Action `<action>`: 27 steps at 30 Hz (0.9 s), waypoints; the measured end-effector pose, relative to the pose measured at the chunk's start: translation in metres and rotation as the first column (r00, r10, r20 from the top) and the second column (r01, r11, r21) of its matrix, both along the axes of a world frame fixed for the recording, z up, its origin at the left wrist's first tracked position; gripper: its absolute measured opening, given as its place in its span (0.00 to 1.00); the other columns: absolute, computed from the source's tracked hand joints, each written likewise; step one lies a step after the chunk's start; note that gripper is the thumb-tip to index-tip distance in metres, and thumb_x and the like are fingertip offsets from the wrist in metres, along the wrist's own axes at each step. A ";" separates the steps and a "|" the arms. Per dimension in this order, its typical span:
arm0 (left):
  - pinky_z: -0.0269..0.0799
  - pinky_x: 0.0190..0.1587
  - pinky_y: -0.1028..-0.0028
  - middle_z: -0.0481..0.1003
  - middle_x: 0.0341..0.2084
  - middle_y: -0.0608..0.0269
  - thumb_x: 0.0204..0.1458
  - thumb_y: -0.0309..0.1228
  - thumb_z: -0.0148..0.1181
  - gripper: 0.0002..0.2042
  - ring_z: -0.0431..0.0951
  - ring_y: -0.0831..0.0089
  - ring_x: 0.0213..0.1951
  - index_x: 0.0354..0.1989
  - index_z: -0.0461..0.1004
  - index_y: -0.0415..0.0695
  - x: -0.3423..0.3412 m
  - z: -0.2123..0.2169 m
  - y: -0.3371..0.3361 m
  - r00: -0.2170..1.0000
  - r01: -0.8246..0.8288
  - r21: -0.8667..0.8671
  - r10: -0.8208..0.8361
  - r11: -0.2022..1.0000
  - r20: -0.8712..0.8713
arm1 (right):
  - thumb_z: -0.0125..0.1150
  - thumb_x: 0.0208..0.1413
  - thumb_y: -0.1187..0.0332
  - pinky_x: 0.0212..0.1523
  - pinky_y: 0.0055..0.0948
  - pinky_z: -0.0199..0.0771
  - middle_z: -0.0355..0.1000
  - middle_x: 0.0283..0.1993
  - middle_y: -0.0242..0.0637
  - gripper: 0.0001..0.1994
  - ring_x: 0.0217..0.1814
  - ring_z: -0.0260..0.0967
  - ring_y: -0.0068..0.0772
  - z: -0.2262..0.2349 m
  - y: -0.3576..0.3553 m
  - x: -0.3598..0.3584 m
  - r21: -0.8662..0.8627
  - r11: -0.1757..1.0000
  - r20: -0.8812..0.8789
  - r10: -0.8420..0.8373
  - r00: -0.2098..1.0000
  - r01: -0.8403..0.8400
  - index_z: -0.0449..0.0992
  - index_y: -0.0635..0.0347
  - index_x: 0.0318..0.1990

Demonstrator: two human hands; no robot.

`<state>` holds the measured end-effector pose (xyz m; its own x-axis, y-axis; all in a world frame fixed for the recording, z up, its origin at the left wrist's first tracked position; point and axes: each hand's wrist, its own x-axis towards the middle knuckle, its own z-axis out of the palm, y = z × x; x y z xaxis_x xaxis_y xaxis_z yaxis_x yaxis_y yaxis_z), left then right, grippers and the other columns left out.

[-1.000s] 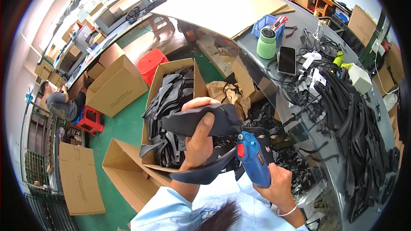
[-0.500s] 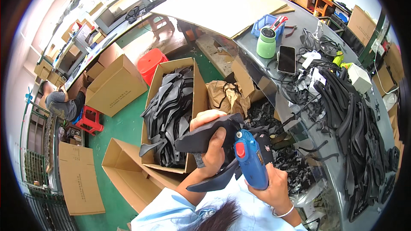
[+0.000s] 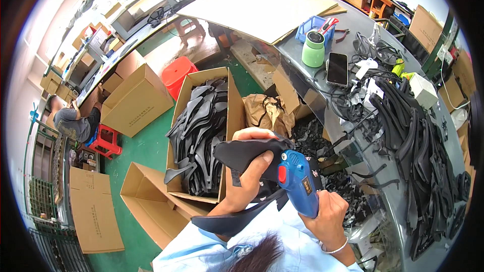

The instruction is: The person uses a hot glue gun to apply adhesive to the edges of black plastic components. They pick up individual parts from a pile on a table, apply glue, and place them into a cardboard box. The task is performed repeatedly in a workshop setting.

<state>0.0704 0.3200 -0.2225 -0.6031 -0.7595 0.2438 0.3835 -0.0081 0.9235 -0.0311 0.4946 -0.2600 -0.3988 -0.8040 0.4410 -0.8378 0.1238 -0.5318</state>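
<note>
**Glue gun at the black piece, many pieces still waiting**

The grey work table (image 3: 322, 65) on the right side carries a big heap of long black strips (image 3: 418, 141), and these look not yet worked. On the green floor (image 3: 146, 146) stands an open cardboard box (image 3: 233, 106), about half full with flat black cut pieces (image 3: 199, 131); I cannot tell if these are finished or are waiting. A second, empty carton (image 3: 146, 201) lies open beside it, near the person's body. In my judgement the work is somewhere in the middle of a long batch.

The left hand (image 3: 247, 171) is closed around a curved black piece (image 3: 247, 152) and holds it in front of the chest, above the edge of the box. A longer black part (image 3: 237, 219) hangs under this hand; whether it belongs to the same piece is not clear. The right hand (image 3: 327, 214) is wrapped tight around the grip of a blue glue gun (image 3: 300, 181), whose front end touches the held piece or is just beside it. If glue is already on the piece, the picture does not show.
</note>
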 end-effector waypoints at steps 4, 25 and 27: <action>0.67 0.49 0.75 0.71 0.40 0.56 0.47 0.19 0.53 0.13 0.73 0.71 0.43 0.44 0.69 0.35 0.004 0.009 -0.005 0.986 0.045 -0.078 -0.032 0.996 0.165 | 0.71 0.31 0.67 0.22 0.38 0.62 0.64 0.18 0.41 0.17 0.19 0.64 0.45 -0.002 0.003 -0.001 0.009 1.000 -0.007 -0.007 1.000 0.007 0.67 0.62 0.26; 0.68 0.44 0.64 0.74 0.39 0.46 0.50 0.31 0.61 0.25 0.75 0.57 0.41 0.54 0.58 0.41 -0.001 -0.012 -0.018 0.452 0.828 -0.052 -0.609 0.559 0.651 | 0.73 0.36 0.67 0.23 0.33 0.67 0.68 0.21 0.39 0.18 0.20 0.68 0.41 0.013 -0.012 -0.017 -0.178 0.984 0.291 0.061 0.955 -0.009 0.69 0.64 0.31; 0.66 0.48 0.66 0.71 0.43 0.48 0.51 0.33 0.61 0.28 0.73 0.60 0.45 0.58 0.56 0.42 -0.007 -0.037 -0.006 0.409 0.886 -0.070 -0.698 0.459 0.588 | 0.71 0.39 0.68 0.24 0.30 0.68 0.69 0.22 0.40 0.17 0.21 0.70 0.39 0.017 -0.018 -0.024 -0.196 0.981 0.487 0.103 0.867 -0.006 0.69 0.64 0.33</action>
